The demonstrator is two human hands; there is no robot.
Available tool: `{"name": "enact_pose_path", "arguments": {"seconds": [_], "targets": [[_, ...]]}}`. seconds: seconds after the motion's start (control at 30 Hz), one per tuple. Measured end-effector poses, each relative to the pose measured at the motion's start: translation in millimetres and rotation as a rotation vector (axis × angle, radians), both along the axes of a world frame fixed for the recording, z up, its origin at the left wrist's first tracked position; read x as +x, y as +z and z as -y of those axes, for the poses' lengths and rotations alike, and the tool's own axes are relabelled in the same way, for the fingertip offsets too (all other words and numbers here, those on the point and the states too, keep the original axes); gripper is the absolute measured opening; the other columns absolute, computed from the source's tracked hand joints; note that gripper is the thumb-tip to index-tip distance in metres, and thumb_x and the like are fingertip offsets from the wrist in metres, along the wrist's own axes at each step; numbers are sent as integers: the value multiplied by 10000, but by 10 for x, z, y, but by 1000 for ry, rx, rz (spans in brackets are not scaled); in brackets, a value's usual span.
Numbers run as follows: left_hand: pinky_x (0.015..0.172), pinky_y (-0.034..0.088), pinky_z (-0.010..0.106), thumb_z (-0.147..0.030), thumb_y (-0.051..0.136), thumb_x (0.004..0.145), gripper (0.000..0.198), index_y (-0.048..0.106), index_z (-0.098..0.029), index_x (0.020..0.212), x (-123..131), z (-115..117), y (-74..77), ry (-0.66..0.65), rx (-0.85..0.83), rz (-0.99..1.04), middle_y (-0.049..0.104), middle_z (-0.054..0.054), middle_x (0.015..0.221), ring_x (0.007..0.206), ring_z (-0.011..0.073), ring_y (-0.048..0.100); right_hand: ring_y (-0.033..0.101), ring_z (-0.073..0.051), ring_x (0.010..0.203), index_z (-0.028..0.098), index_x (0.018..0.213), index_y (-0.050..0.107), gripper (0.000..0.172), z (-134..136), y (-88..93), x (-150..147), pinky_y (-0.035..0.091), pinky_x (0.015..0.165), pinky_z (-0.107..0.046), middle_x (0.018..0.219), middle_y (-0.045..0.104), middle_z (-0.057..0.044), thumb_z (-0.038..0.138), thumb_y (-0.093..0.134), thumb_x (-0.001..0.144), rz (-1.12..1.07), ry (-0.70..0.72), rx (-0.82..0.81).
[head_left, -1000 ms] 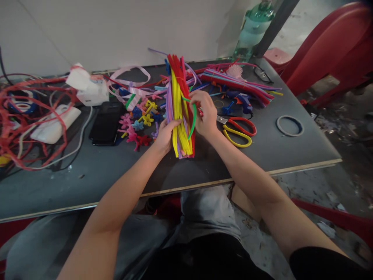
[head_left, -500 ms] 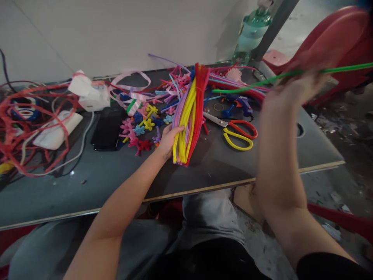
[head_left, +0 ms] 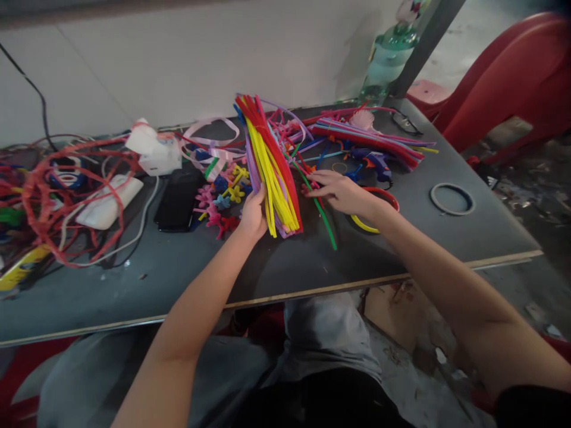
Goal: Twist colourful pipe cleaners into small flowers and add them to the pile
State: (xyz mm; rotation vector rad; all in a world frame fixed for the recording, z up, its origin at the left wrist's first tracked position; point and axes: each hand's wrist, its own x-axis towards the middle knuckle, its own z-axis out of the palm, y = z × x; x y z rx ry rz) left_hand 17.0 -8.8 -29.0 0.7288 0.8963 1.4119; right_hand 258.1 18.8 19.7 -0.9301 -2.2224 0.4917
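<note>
My left hand [head_left: 255,213] is closed around the lower left side of a bundle of pipe cleaners [head_left: 276,184], yellow, red and purple with some blue at the top. The bundle leans with its top to the left. My right hand [head_left: 341,191] is beside it, fingers stretched and slightly apart over a green pipe cleaner [head_left: 329,229]. That green length slants down toward the table's front; its upper part runs among other pieces. Beneath my right hand lie scissors with a red and a yellow handle [head_left: 366,226], their blades hidden.
Small pipe-cleaner flowers [head_left: 222,202], a black phone [head_left: 181,202] and tangled red cord [head_left: 40,214] lie leftward. At the right are another pipe-cleaner bundle [head_left: 383,139], a blue glue gun [head_left: 377,160], a grey ring [head_left: 451,185] and a green bottle [head_left: 388,65]. A red chair [head_left: 513,77] stands beyond.
My right hand has come down and left from the raised far right, bringing the green pipe cleaner to the table beside the bundle. The bundle in my left hand now tilts further left.
</note>
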Motion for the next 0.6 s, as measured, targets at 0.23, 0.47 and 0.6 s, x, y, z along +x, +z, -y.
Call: {"name": "enact_pose_path", "arguments": {"seconds": [0.23,0.47,0.6], "targets": [[909,637,387,-520,956,546,455,746,-202,795,144,145,150,-86,41,-76,791,25,837,964,270,772,682,-206,811,167,1094,710,374,156,89,-636,565,803,-386,914,736,-65,357,740,772,-309,-300,-320],[879,647,439,-492,939,577,419,747,-165,757,124,149,157,-217,-55,-90,763,50,739,958,316,769,635,-167,778,154,1031,688,343,-43,-75,-611,540,751,-324,926,710,-50,222,725,697,-270,-283,-427],[917,638,454,-419,896,666,315,746,-169,783,95,131,135,-247,-74,-48,776,60,802,1005,312,761,633,-162,823,204,1130,703,395,8,-67,-529,529,708,-295,1105,711,-70,164,670,739,-260,-212,-243]]}}
